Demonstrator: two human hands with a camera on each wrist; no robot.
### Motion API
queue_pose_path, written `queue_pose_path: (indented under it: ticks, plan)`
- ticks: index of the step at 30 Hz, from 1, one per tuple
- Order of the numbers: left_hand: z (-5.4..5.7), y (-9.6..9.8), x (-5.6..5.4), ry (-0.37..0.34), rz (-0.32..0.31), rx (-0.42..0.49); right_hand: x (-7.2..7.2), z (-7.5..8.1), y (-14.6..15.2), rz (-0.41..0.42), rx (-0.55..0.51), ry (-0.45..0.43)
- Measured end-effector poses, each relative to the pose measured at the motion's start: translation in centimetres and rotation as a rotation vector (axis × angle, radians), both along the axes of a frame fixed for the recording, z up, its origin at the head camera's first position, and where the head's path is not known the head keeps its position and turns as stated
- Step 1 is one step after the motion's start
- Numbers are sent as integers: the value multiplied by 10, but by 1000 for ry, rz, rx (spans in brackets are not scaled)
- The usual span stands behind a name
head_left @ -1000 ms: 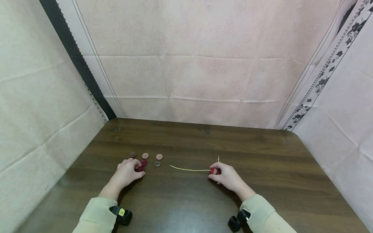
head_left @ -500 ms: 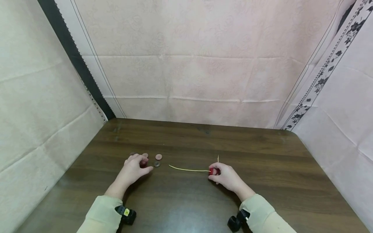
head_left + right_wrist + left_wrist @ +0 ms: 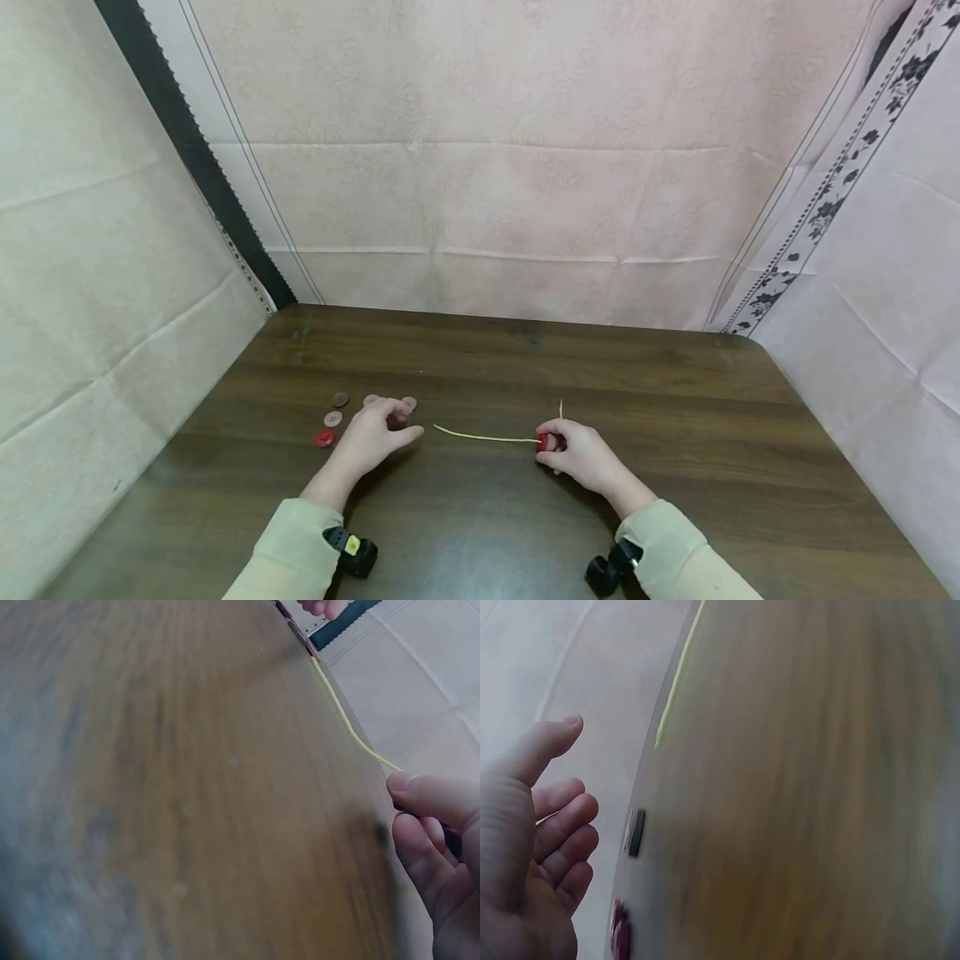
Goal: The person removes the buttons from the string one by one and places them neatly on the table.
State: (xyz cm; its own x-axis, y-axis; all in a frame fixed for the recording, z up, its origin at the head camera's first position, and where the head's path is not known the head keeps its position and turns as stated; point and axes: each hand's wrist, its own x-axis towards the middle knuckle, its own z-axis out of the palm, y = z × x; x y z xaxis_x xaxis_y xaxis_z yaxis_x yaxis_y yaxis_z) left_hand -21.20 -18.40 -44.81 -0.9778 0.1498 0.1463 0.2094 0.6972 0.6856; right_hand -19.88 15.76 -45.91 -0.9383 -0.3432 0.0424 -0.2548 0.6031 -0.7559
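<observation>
My left hand [image 3: 375, 435] hovers over the buttons on the left, thumb and fingers apart with nothing between them, as the left wrist view also shows. Past its fingertips lies a pink button [image 3: 408, 402], and a dark button [image 3: 637, 833] shows on edge in the left wrist view. Another pink button [image 3: 371, 400] peeks out behind the knuckles; dark red ones are hidden by the hand. My right hand [image 3: 583, 456] pinches a short stack of red and pink buttons [image 3: 548, 442] strung on a yellow cord [image 3: 480, 437]. The cord's long end stretches left, close over the table.
Left of the left hand, a brown button [image 3: 340, 400], a pink button [image 3: 333, 419] and a red button [image 3: 325, 438] form a slanting row. The dark wooden table [image 3: 480, 517] meets pale cloth [image 3: 487, 208] at the back and sides.
My left hand has moved right over the buttons, uncovering the red and pink ones at the left and covering the dark red ones. The right hand stays put with the strung buttons.
</observation>
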Motion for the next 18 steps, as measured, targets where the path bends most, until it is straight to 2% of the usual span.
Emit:
queue_pose_path:
  ticks: [6,18]
  plan:
    - [0,18,-1,-43,-24,66,1,2,-1,-10,-5,-1]
    - [0,41,1,-94,-82,121,1,2,-1,-1,-17,3]
